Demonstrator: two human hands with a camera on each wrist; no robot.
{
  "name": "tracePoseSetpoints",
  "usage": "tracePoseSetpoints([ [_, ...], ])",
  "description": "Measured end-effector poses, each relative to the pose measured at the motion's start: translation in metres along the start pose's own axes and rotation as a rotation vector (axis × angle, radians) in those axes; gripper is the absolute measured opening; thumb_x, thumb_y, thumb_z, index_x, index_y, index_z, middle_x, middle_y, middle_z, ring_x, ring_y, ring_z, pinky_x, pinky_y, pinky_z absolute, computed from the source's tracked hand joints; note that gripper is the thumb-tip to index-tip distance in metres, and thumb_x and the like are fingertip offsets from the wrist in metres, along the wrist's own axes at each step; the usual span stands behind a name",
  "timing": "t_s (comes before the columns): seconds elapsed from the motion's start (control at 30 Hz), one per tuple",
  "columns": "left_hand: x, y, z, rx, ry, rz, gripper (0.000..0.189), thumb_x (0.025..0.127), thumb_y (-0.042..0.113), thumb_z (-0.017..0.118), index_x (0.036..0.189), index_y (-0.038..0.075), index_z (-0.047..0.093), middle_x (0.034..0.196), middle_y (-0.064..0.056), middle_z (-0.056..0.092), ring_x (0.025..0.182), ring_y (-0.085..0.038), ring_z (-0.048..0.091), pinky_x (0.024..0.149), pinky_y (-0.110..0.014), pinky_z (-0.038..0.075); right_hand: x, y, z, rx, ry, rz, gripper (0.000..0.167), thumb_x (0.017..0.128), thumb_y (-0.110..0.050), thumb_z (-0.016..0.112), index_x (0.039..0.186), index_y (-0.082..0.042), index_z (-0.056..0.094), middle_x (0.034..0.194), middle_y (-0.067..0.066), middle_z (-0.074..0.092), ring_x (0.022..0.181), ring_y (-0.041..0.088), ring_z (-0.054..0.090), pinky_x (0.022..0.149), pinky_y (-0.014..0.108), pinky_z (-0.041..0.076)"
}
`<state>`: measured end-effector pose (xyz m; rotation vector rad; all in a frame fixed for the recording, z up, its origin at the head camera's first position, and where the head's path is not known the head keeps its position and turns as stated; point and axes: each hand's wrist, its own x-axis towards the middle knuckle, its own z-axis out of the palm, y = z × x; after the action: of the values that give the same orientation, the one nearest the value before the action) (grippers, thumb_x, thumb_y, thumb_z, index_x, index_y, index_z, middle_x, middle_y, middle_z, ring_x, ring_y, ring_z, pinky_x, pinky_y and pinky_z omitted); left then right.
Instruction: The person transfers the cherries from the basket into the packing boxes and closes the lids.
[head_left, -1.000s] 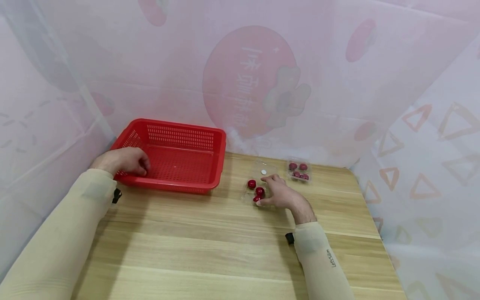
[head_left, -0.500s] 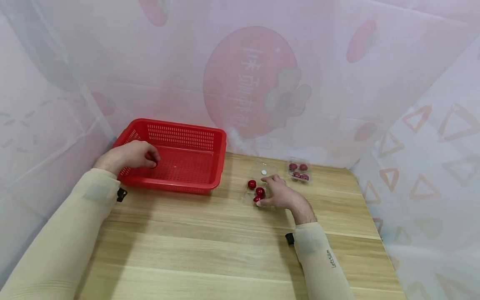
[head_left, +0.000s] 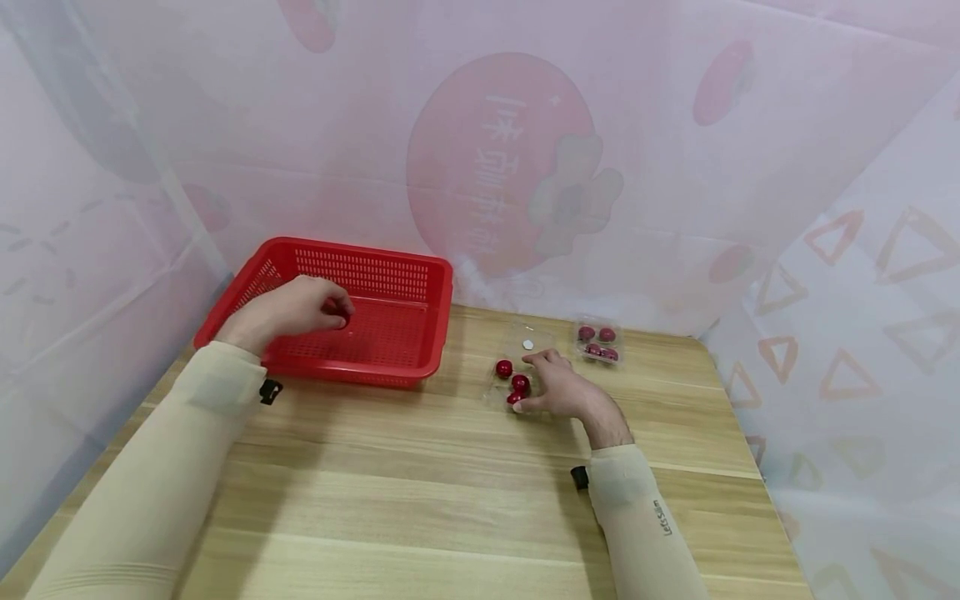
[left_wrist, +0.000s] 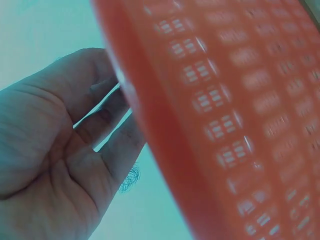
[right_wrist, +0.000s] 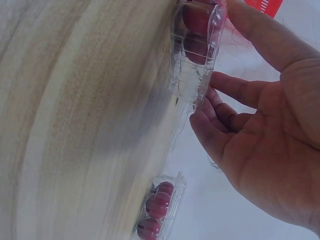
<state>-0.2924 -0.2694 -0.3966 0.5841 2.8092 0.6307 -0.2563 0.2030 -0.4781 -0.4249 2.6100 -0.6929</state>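
Observation:
In the head view my left hand (head_left: 303,307) is over the red plastic basket (head_left: 390,372), with a dark red round fruit (head_left: 344,321) pinched between thumb and fingers. The left wrist view shows that hand's palm beside the basket's slotted wall (left_wrist: 220,115); the fruit is hidden there. My right hand (head_left: 566,392) holds the near right side of an open clear plastic clamshell box (right_wrist: 192,82), thumb and fingers spread along its edge. Three glossy red fruits (head_left: 504,368) sit in this box. Its raised lid (head_left: 536,335) bears a white round sticker (head_left: 527,344).
A second clear box (head_left: 597,340), holding several red fruits, stands behind and right of my right hand. Pale printed cloth walls (head_left: 510,167) enclose the wooden table (head_left: 420,500) at the back and both sides.
My left hand has risen from the basket's left part and moved right, carrying the fruit, which has come into view. My right hand and the open box have stayed in place.

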Motion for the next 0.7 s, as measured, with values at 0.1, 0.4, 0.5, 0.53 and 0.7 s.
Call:
tracePoseSetpoints([
  [0.1, 0.003, 0.010, 0.003, -0.001, 0.018, 0.027, 0.018, 0.107, 0.004, 0.083, 0.125, 0.004, 0.083, 0.119, -0.014, 0.084, 0.109, -0.030, 0.080, 0.102, -0.057, 0.071, 0.000, 0.000, 0.000, -0.001, -0.001, -0.001, 0.094, 0.104, -0.033, 0.094, 0.178, -0.003, 0.044, 0.184, 0.028, 0.036, 0.172, 0.053, 0.037, 0.140, 0.070, 0.041],
  [0.4, 0.012, 0.040, 0.013, -0.044, 0.046, 0.050, 0.023, 0.108, 0.005, 0.083, 0.131, 0.005, 0.083, 0.126, -0.015, 0.084, 0.111, -0.030, 0.079, 0.102, -0.054, 0.071, 0.002, 0.001, 0.001, -0.011, 0.001, -0.004, 0.095, 0.104, -0.034, 0.094, 0.179, -0.003, 0.043, 0.184, 0.028, 0.037, 0.172, 0.052, 0.037, 0.140, 0.069, 0.041],
  [0.5, 0.015, 0.049, 0.017, -0.060, 0.050, 0.050, 0.023, 0.109, 0.006, 0.082, 0.132, 0.006, 0.083, 0.128, -0.015, 0.083, 0.114, -0.031, 0.078, 0.104, -0.054, 0.071, 0.002, 0.001, 0.001, -0.012, 0.001, -0.004, 0.096, 0.103, -0.034, 0.094, 0.179, -0.003, 0.043, 0.184, 0.028, 0.037, 0.172, 0.052, 0.037, 0.140, 0.069, 0.041],
  [0.53, 0.016, 0.053, 0.018, -0.061, 0.052, 0.056, 0.023, 0.109, 0.006, 0.081, 0.132, 0.006, 0.083, 0.128, -0.015, 0.083, 0.114, -0.031, 0.078, 0.105, -0.054, 0.071, 0.002, 0.001, 0.001, -0.013, 0.001, -0.004, 0.096, 0.104, -0.034, 0.094, 0.179, -0.003, 0.043, 0.184, 0.028, 0.037, 0.172, 0.052, 0.037, 0.140, 0.069, 0.041],
  [0.7, 0.019, 0.069, 0.023, -0.061, 0.072, 0.074, 0.024, 0.110, 0.007, 0.080, 0.134, 0.007, 0.083, 0.130, -0.014, 0.083, 0.116, -0.030, 0.078, 0.108, -0.053, 0.070, 0.001, 0.001, 0.000, -0.005, -0.002, -0.005, 0.096, 0.104, -0.034, 0.093, 0.179, -0.003, 0.043, 0.183, 0.028, 0.038, 0.172, 0.052, 0.038, 0.140, 0.069, 0.041],
])
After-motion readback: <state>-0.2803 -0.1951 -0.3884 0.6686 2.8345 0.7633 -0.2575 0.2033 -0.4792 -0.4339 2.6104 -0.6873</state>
